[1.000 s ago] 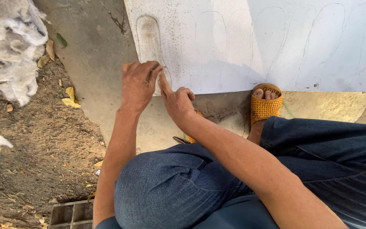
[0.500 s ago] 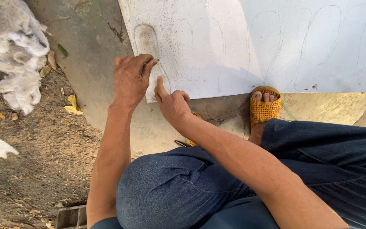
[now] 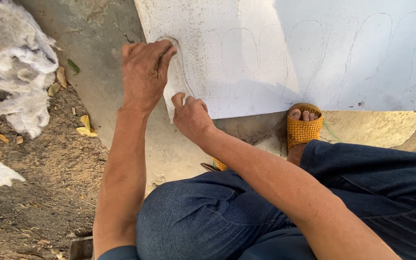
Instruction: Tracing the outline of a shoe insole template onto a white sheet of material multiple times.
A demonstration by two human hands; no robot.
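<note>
Your left hand (image 3: 144,74) pinches the sole-shaped piece (image 3: 175,79) at the white sheet's (image 3: 275,53) left corner, upper centre of frame, while your right hand (image 3: 192,117), fingers curled shut at its lower edge, appears mid-cut; next, follow the pencilled outline closely

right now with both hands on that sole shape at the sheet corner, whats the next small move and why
Probably pull the sole cutout a little further away from the white sheet. The left hand grips its upper end, the right hand pinches near the sheet's bottom edge, and the piece looks only partly separated along its outline.
</note>
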